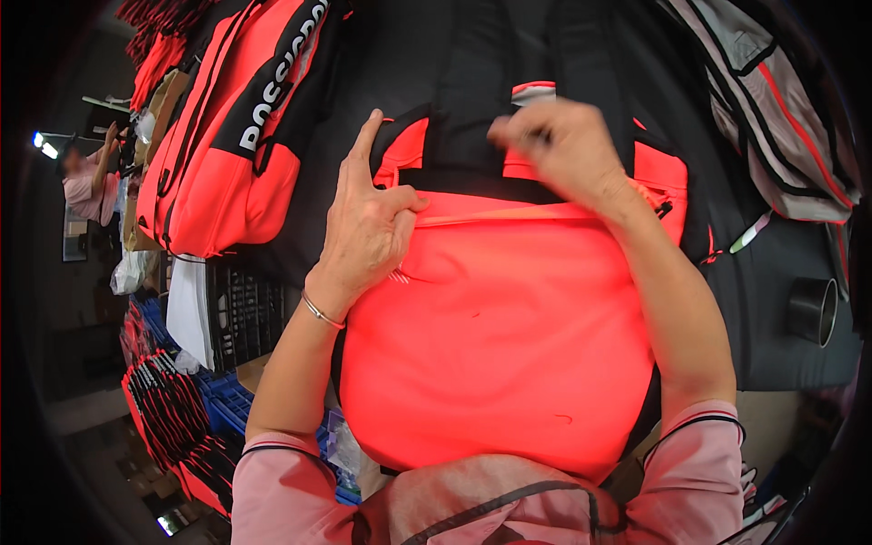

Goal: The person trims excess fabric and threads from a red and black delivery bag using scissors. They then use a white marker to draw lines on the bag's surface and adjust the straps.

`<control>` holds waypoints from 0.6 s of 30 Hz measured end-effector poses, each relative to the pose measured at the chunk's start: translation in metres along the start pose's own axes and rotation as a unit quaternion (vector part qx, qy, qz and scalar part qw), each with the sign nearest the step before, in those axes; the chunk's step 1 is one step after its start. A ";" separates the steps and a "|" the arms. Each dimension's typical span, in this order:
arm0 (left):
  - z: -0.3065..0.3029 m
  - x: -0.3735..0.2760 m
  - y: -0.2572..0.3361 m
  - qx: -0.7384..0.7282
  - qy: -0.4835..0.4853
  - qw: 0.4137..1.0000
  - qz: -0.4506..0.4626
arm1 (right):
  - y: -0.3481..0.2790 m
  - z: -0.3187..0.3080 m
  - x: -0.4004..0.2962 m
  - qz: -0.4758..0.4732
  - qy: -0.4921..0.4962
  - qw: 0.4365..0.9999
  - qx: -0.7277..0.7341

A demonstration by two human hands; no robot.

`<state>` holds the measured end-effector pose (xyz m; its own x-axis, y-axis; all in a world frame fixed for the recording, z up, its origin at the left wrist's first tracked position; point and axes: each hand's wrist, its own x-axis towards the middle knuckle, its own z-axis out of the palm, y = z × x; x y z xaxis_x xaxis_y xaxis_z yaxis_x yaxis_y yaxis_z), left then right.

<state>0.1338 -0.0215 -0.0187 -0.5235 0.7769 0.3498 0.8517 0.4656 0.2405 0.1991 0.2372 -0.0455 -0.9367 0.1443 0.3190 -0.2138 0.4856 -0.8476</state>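
Observation:
A coral-red and black fabric backpack [497, 327] lies in front of me, its lower edge close to my body. My left hand [371, 211] rests on its upper left edge, the index finger stretched out, the thumb and other fingers near the fabric rim. Above the bag's opening, my right hand [562, 143] is bent at the fingers and blurred; whether it pinches anything cannot be told. Just behind that hand is a small white and red label [533, 92] on black fabric. Loose thread ends lie on the red panel.
Another red and black backpack [238, 150] lies at upper left, a grey one [776, 116] at upper right. A metal cup [812, 312] stands on the dark-covered table [763, 354]. Blue crates [228, 402] and stacked red-black pieces [167, 409] are lower left. A person [92, 180] works far left.

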 end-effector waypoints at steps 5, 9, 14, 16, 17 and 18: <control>0.005 -0.002 0.004 -0.070 -0.002 0.995 -0.078 | -0.013 0.009 -0.005 0.022 0.016 0.983 -0.182; 0.010 -0.001 0.004 -0.032 0.029 0.996 -0.076 | -0.018 0.017 0.004 0.093 -0.023 0.950 -0.298; 0.007 -0.003 0.006 -0.034 0.026 0.994 -0.097 | -0.006 0.005 0.015 0.166 0.171 0.966 -0.096; 0.011 -0.003 0.013 0.056 0.050 0.994 -0.078 | 0.003 -0.005 0.022 0.208 0.154 0.966 -0.009; 0.018 -0.001 0.023 0.148 0.075 0.985 -0.056 | 0.009 -0.010 0.022 0.229 0.147 0.962 0.033; 0.021 0.005 0.028 0.184 0.069 0.981 -0.008 | 0.012 -0.007 0.021 0.190 0.171 0.964 0.075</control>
<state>0.1555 0.0039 -0.0295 -0.5138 0.7157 0.4731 0.7812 0.6183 -0.0869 0.1791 0.2516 -0.0461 -0.8149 0.5750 0.0728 0.0647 0.2151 -0.9744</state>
